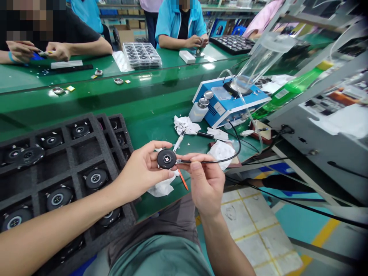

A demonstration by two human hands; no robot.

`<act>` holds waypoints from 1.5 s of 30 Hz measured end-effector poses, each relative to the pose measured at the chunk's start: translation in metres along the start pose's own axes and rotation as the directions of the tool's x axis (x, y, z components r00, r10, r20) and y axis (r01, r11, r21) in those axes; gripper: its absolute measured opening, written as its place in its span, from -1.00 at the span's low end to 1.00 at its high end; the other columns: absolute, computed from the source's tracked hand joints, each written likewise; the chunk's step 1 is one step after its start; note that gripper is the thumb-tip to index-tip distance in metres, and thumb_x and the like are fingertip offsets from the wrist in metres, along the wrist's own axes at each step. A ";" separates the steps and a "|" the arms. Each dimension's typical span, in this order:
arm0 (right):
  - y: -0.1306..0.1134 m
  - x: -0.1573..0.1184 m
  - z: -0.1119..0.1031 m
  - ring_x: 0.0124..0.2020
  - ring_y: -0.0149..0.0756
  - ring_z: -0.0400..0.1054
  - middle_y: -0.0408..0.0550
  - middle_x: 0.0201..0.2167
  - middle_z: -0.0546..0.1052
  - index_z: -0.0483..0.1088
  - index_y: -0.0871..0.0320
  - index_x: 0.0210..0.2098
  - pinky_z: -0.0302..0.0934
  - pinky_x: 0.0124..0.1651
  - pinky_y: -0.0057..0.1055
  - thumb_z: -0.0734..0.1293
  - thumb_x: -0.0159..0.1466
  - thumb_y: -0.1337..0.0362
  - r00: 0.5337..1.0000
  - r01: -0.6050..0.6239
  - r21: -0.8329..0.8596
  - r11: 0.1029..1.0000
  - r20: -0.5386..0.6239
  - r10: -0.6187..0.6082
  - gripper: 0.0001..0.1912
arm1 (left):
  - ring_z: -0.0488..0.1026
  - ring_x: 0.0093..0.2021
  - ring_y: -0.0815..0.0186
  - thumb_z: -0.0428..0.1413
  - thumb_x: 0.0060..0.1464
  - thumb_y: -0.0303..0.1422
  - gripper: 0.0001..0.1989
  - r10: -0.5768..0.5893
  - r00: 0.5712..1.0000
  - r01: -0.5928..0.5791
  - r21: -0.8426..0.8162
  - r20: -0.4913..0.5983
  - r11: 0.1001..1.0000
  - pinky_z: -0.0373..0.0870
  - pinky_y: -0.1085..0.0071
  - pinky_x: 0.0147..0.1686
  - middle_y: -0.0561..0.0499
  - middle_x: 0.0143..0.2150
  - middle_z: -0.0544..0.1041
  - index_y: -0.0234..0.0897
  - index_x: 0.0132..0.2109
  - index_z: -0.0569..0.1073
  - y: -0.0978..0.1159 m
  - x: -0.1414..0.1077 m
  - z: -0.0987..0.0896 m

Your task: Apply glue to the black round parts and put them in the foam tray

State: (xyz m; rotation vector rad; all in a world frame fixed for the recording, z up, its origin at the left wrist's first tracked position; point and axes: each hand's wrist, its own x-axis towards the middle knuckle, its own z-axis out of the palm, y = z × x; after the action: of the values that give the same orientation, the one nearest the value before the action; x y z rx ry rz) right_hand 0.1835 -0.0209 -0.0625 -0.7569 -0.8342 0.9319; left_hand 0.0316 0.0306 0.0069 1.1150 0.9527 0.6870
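Note:
My left hand (146, 170) grips a round black watch case (166, 158) between thumb and fingers, its face with a ringed centre turned up towards me. In my right hand (205, 178) is a thin black hose (220, 161), pinched near its end; a small clear tip there meets the right edge of the case. Whether the tip touches it I cannot tell. The hose curves back to a blue bench machine (218, 101). Just beyond the case lies a syringe-like white tool (179, 141), and an orange stick (183, 180) lies below, by crumpled white tissue (162, 188).
Black foam trays (61, 163) with similar round pieces stand at left. A pump bottle (199, 109) stands beside the machine, and a green bottle (293, 90) leans at right. Co-workers' hands (198, 41) work across a green belt (94, 92), where small parts lie.

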 end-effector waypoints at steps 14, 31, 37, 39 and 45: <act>-0.001 0.000 0.001 -0.12 -0.18 0.64 -0.08 -0.17 0.64 0.51 0.08 -0.17 0.60 -0.10 -0.22 0.33 0.41 0.34 1.000 -0.003 -0.003 1.000 0.000 0.003 -0.90 | 0.70 -0.16 0.20 0.43 -0.19 -0.52 -0.33 -0.004 1.000 0.004 0.009 -0.010 1.000 0.61 0.42 -0.17 -0.08 -0.11 0.70 -0.32 0.10 0.40 0.000 0.000 0.001; 0.001 0.001 0.000 -0.08 -0.19 0.63 -0.08 -0.17 0.63 0.50 0.07 -0.17 0.58 -0.09 -0.25 0.34 0.41 0.32 1.000 -0.011 -0.005 1.000 -0.007 0.011 -0.93 | 0.70 -0.16 0.21 0.44 -0.18 -0.50 -0.33 0.004 1.000 -0.004 0.012 -0.008 1.000 0.62 0.40 -0.14 -0.06 -0.12 0.70 -0.31 0.10 0.40 -0.001 0.000 0.000; 0.002 0.002 0.000 -0.07 -0.19 0.63 -0.09 -0.17 0.62 0.51 0.08 -0.17 0.57 -0.05 -0.26 0.33 0.42 0.34 1.000 0.002 -0.001 1.000 0.008 -0.002 -0.91 | 0.70 -0.13 0.19 0.44 -0.12 -0.44 -0.34 0.013 1.000 -0.014 0.034 0.015 0.999 0.60 0.39 -0.12 -0.11 -0.09 0.71 -0.31 0.13 0.38 0.000 0.001 0.000; 0.002 0.002 -0.001 -0.06 -0.19 0.62 -0.09 -0.17 0.62 0.51 0.08 -0.16 0.57 -0.05 -0.26 0.33 0.42 0.34 1.000 0.005 0.000 1.000 0.011 -0.005 -0.90 | 0.70 -0.13 0.18 0.44 -0.12 -0.44 -0.34 0.013 1.000 -0.014 0.037 0.013 0.999 0.60 0.38 -0.11 -0.11 -0.09 0.71 -0.31 0.13 0.38 0.000 0.001 0.000; 0.002 0.002 -0.001 -0.08 -0.18 0.63 -0.08 -0.16 0.62 0.51 0.08 -0.16 0.57 -0.07 -0.24 0.32 0.42 0.34 1.000 0.007 0.003 1.000 0.013 -0.007 -0.90 | 0.70 -0.11 0.14 0.44 -0.12 -0.44 -0.33 0.006 1.000 -0.006 0.040 0.011 0.999 0.59 0.34 -0.09 -0.13 -0.07 0.70 -0.30 0.14 0.38 0.001 0.000 -0.001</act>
State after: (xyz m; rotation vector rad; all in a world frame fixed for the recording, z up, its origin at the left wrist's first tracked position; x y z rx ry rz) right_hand 0.1838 -0.0187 -0.0640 -0.7456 -0.8457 0.9325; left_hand 0.0311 0.0311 0.0073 1.1560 0.9581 0.6689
